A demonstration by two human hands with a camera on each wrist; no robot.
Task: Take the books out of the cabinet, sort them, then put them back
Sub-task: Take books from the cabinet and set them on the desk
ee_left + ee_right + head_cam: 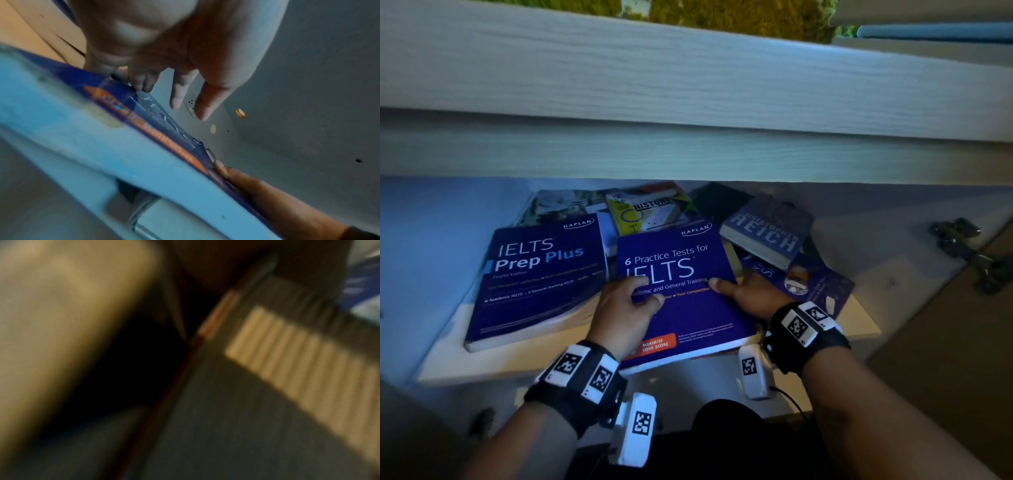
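A dark blue book "6 Practice Tests for IELTS" [681, 260] lies tilted on top of a loose heap of books on the cabinet shelf [482, 363]. My left hand [630, 305] holds its left edge, thumb and fingers on the cover. In the left wrist view two fingers [141, 84] curl at the edge of that book [160, 126]. My right hand [746, 294] grips the right edge, thumb on top and fingers hidden beneath. The right wrist view is blurred and shows only page edges [298, 361].
"IELTS Prep Plus" [541, 274] lies flat at the left. Behind are a yellow "History" book [650, 209] and a grey "Reich" book [767, 233]; a purple book [811, 284] lies under my right hand. A thick white board [688, 85] overhangs the shelf. A door hinge [962, 246] is at the right.
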